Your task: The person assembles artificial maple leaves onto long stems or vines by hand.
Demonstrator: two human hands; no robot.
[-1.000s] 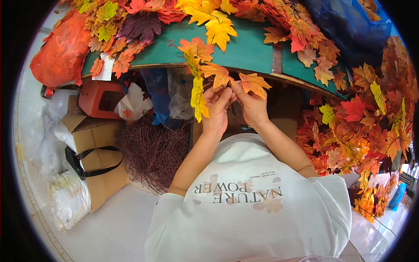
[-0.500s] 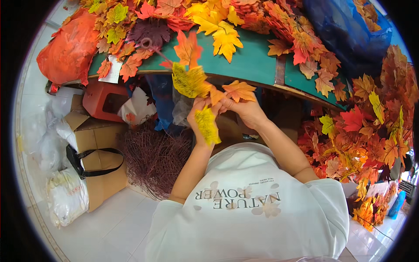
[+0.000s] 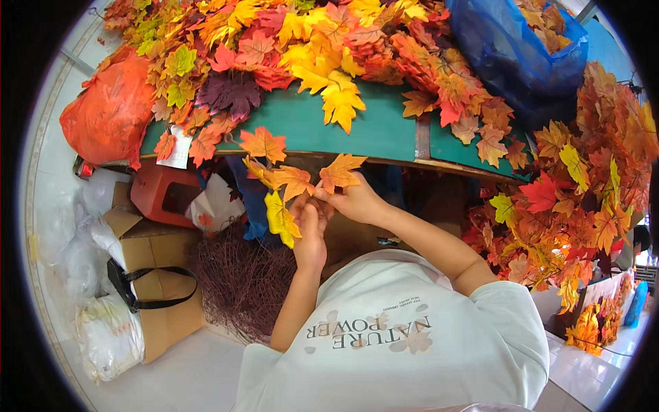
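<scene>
Both my hands meet just below the table's near edge, around a sprig of artificial maple leaves. My left hand [image 3: 311,238] is closed on the sprig, fingertips upward; the thin stem is mostly hidden. A yellow leaf [image 3: 280,218] hangs beside it, and an orange leaf [image 3: 294,181] spreads above it. Another orange leaf [image 3: 263,145] sits at the sprig's far end. My right hand [image 3: 360,201] pinches at the base of an orange maple leaf [image 3: 341,173], its fingertips close to the left ones. Whether that leaf is joined to the stem, I cannot tell.
Piles of coloured leaves [image 3: 254,48] cover the back of the green table [image 3: 384,113]. A blue bag [image 3: 504,58] and an orange bag [image 3: 106,117] flank them. Below left are dark twiggy stems [image 3: 237,275] and a cardboard box [image 3: 168,288]. Leaf bunches [image 3: 549,226] crowd the right.
The sprig has turned and dropped lower, with its yellow leaves shifting left. My hands have moved slightly down and left. The orange leaf at my right hand now points up and right.
</scene>
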